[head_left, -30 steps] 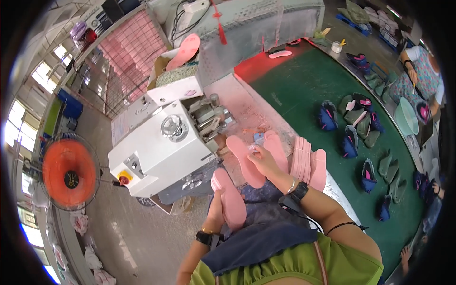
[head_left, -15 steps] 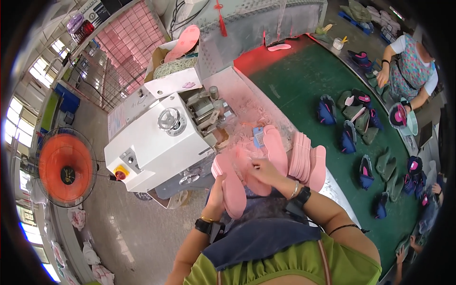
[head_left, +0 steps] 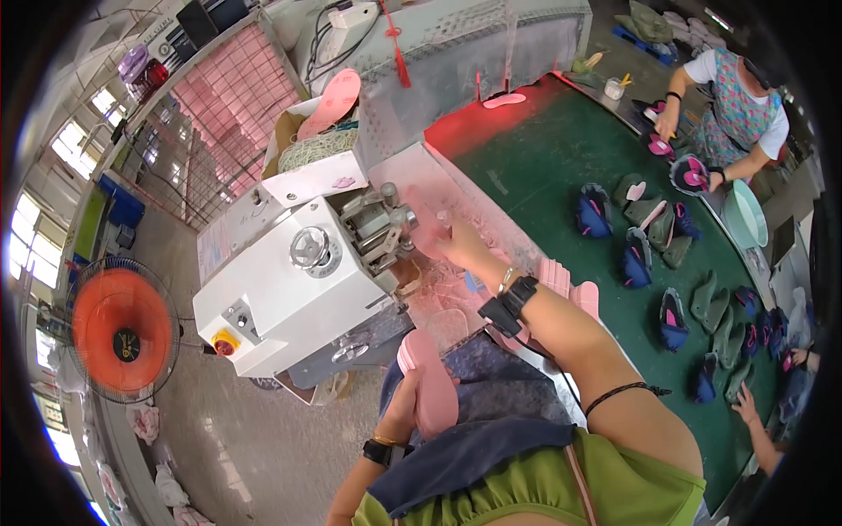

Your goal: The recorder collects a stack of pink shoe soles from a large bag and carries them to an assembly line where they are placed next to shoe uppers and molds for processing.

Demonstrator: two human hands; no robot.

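Observation:
My right hand (head_left: pixel 458 247) reaches forward over the pale pink work surface, holding a pink insole (head_left: pixel 428 233) right at the rollers (head_left: pixel 383 224) of the white machine (head_left: pixel 289 285). My left hand (head_left: pixel 402 408) is low by my lap, gripping a small stack of pink insoles (head_left: pixel 430 386) upright. More pink insoles (head_left: pixel 561 279) lie in a pile just right of my right wrist, partly hidden behind my forearm. I wear a black watch on each wrist.
A green conveyor table (head_left: pixel 544 158) runs to the right, carrying several blue and green shoe uppers (head_left: pixel 645 250). A co-worker (head_left: pixel 737 96) stands at its far end; another person's hand (head_left: pixel 745 405) shows lower right. An orange fan (head_left: pixel 123 329) stands left, a pink wire rack (head_left: pixel 232 96) behind.
My right hand left the insole pile and moved forward to the machine's rollers with one insole. My left hand dropped lower toward my lap with its stack.

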